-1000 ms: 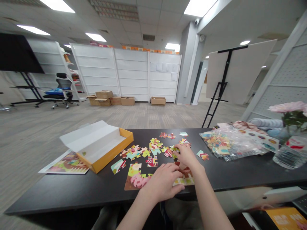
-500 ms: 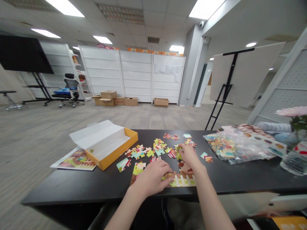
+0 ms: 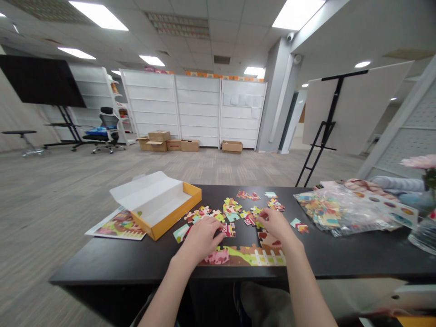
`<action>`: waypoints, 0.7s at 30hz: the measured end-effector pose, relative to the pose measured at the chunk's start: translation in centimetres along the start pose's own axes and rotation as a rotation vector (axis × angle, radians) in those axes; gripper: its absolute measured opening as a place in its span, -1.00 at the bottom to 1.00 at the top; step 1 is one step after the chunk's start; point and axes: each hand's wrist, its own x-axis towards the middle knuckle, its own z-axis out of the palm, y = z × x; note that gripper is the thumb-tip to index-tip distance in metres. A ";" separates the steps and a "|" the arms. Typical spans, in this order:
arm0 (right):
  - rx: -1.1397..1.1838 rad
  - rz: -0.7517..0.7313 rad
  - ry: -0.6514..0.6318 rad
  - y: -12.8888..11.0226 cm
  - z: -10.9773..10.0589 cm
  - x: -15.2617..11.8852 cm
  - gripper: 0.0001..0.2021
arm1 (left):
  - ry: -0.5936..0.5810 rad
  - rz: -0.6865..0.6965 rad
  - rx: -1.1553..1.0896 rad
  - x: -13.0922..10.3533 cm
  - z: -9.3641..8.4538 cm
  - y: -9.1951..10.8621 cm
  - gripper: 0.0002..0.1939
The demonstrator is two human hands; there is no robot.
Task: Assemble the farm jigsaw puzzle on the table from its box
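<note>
Along the near table edge lies a joined strip of jigsaw puzzle (image 3: 238, 256), showing a pink pig, a path and a white fence. My left hand (image 3: 200, 237) hovers over its left part, fingers bent and thumb apart from them, beside a red barn puzzle piece (image 3: 229, 230). Whether it touches that piece is unclear. My right hand (image 3: 276, 224) has its fingertips closed on a yellow-green puzzle piece (image 3: 259, 224), just above a brown joined piece (image 3: 269, 239) at the strip's right end. Several loose puzzle pieces (image 3: 231, 206) lie beyond both hands.
An open yellow box (image 3: 177, 211) with a white inside stands at left, partly over a picture sheet (image 3: 119, 226). At right are a clear bag of pieces (image 3: 323, 209), a card with round holes (image 3: 384, 206) and a glass vase (image 3: 424, 236). The black table (image 3: 136, 261) ends near me.
My left hand has moved left and farther from me, uncovering the pig part of the strip and the barn piece. My right hand stays at the yellow-green piece. The camera view has shifted slightly.
</note>
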 end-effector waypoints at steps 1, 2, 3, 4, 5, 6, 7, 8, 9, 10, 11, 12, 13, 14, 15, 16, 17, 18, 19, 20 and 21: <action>-0.004 0.001 0.003 0.0 -0.1 -0.1 -0.82 | 0.005 -0.009 0.014 0.0 0.1 0.0 -0.85; -0.007 -0.015 0.021 -0.1 -0.2 -0.1 -0.82 | 0.008 -0.018 0.030 0.0 0.2 0.0 -0.85; -0.008 -0.047 0.045 -0.4 -0.3 0.0 -0.81 | 0.009 -0.026 0.045 0.0 0.3 0.0 -0.85; -0.004 -0.092 0.066 -0.8 -0.3 0.3 -0.80 | 0.005 -0.031 0.058 0.0 0.3 0.0 -0.85; 0.003 -0.140 0.078 -1.4 -0.1 0.6 -0.79 | 0.000 -0.033 0.069 0.0 0.3 0.1 -0.85; 0.009 -0.187 0.081 -2.1 0.1 1.1 -0.79 | -0.004 -0.034 0.077 0.0 0.3 0.1 -0.84; 0.013 -0.230 0.070 -2.9 0.5 1.6 -0.79 | -0.007 -0.033 0.081 0.1 0.2 0.2 -0.84; 0.016 -0.264 0.058 -3.8 1.1 2.1 -0.77 | -0.008 -0.029 0.082 0.1 0.2 0.3 -0.84; 0.016 -0.300 0.043 -4.7 1.7 2.6 -0.75 | -0.010 -0.025 0.080 0.1 0.2 0.5 -0.84; 0.013 -0.331 0.025 -5.5 2.5 3.0 -0.72 | -0.012 -0.023 0.077 0.1 0.2 0.6 -0.84; 0.008 -0.354 0.004 -6.3 3.2 3.4 -0.69 | -0.016 -0.020 0.075 0.1 0.2 0.7 -0.83; 0.004 -0.369 -0.016 -6.9 4.0 3.7 -0.66 | -0.023 -0.019 0.076 0.1 0.2 0.8 -0.83; 0.002 -0.375 -0.034 -7.4 4.6 3.8 -0.64 | -0.030 -0.019 0.079 0.1 0.2 0.9 -0.83; 0.000 -0.374 -0.047 -7.7 5.2 3.9 -0.62 | -0.035 -0.021 0.081 0.1 0.2 1.0 -0.83; 0.001 -0.368 -0.056 -7.9 5.5 3.9 -0.62 | -0.038 -0.022 0.082 0.1 0.2 1.0 -0.84; 0.003 -0.362 -0.061 -8.0 5.7 3.9 -0.63 | -0.039 -0.023 0.080 0.1 0.2 1.0 -0.85; 0.005 -0.356 -0.062 -8.1 5.8 3.9 -0.64 | -0.039 -0.023 0.077 0.0 0.2 1.0 -0.85; 0.005 -0.352 -0.062 -8.1 5.7 3.8 -0.65 | -0.037 -0.023 0.073 0.0 0.1 1.0 -0.85; 0.011 -0.347 -0.055 -8.1 5.4 3.8 -0.65 | -0.034 -0.022 0.067 0.0 0.1 1.0 -0.85; 0.029 -0.344 -0.041 -8.0 5.2 3.7 -0.66 | -0.030 -0.021 0.061 0.0 0.1 1.0 -0.85; 0.062 -0.341 -0.021 -8.0 4.9 3.7 -0.65 | -0.024 -0.022 0.056 0.0 0.1 0.9 -0.84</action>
